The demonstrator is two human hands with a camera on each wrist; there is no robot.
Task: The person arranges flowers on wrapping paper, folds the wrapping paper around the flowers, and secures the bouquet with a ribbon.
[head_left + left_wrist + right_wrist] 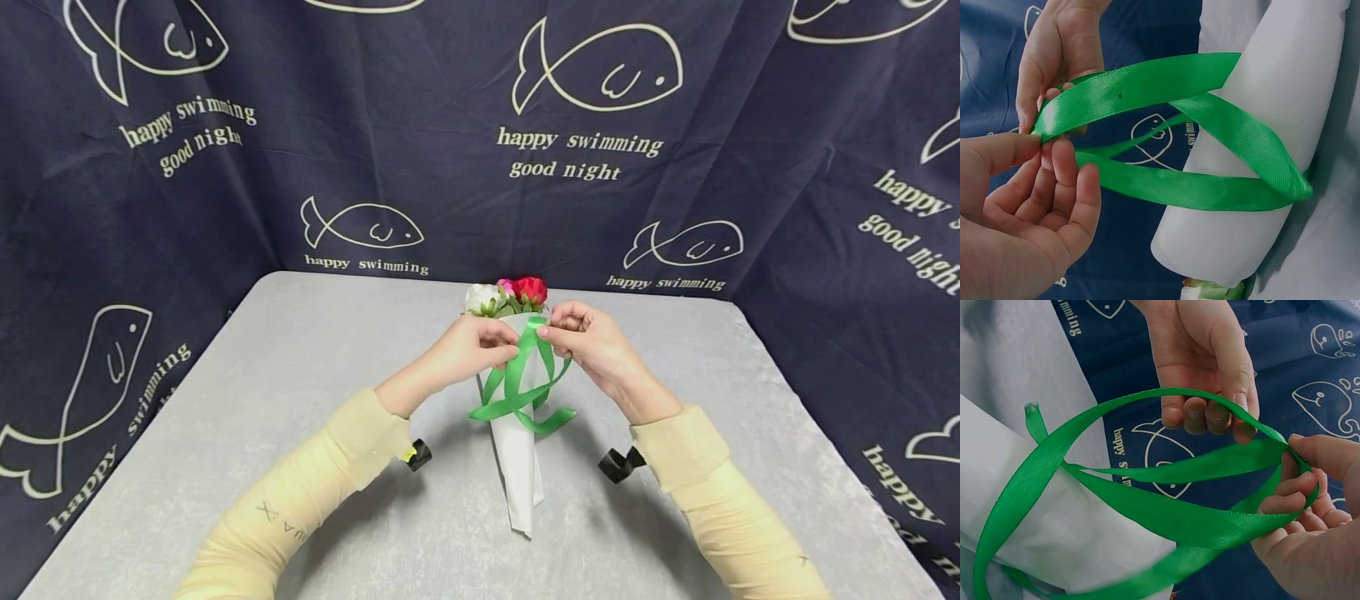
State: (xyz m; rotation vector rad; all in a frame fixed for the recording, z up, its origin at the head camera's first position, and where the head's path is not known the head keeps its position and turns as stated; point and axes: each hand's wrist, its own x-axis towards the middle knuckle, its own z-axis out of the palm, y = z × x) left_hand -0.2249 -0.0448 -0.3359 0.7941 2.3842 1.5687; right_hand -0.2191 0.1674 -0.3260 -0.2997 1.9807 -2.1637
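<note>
A bouquet wrapped in a white paper cone (513,467) lies on the table, its narrow end towards me. A white flower (482,297), a red flower (531,289) and a bit of pink show at its far end. Green satin ribbon (1147,81) loops around the wrapping, with a loose tail (557,420) lying across it. My left hand (476,348) pinches the ribbon between thumb and index finger above the paper. Facing it, my right hand (592,343) also pinches the ribbon, a loop of which passes over its fingers (1294,500) in the right wrist view.
The bouquet rests on a grey cloth-covered table (322,333). Dark blue curtains (450,125) with fish drawings and lettering hang behind and on both sides. Black pieces (617,467) stick out below both sleeve cuffs.
</note>
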